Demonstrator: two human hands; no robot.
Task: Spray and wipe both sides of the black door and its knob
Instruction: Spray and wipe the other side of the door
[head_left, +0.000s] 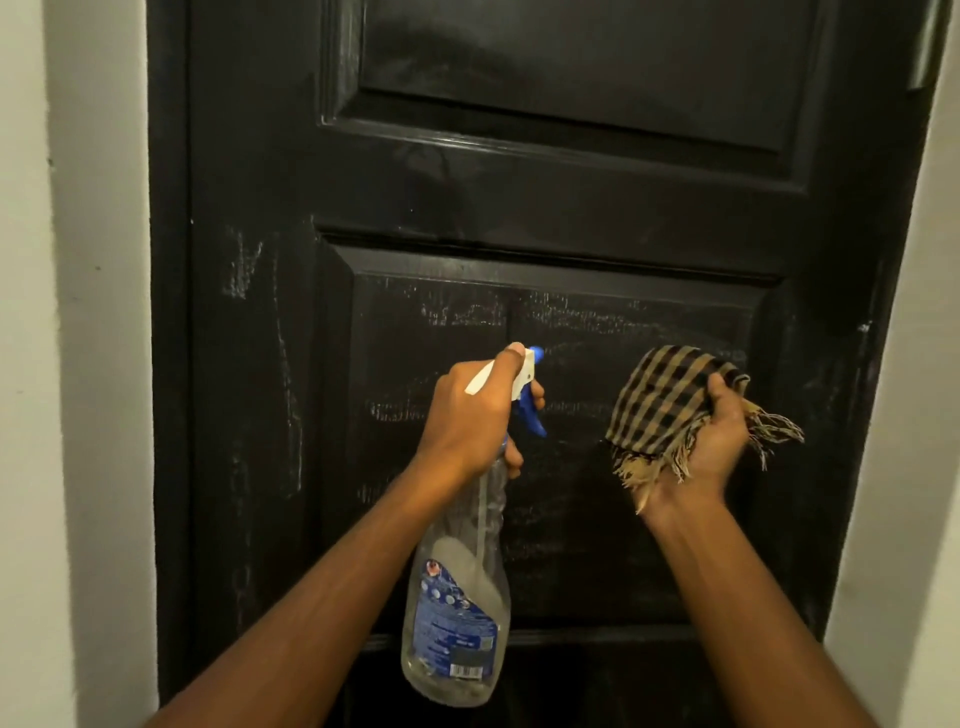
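Observation:
A black panelled door (519, 197) fills the view, with pale smears and streaks on its lower panel and left stile. My left hand (472, 415) grips the neck of a clear spray bottle (457, 597) with a white and blue trigger head, its nozzle pointing at the lower panel. A finger lies on the blue trigger. My right hand (711, 447) holds a bunched tan and black checked cloth (660, 405) with fringed ends, just in front of the same panel. No knob is in view.
White walls (78, 364) flank the black door frame on the left, and a white wall (914, 415) on the right. A small metal fitting (863, 327) shows on the door's right edge.

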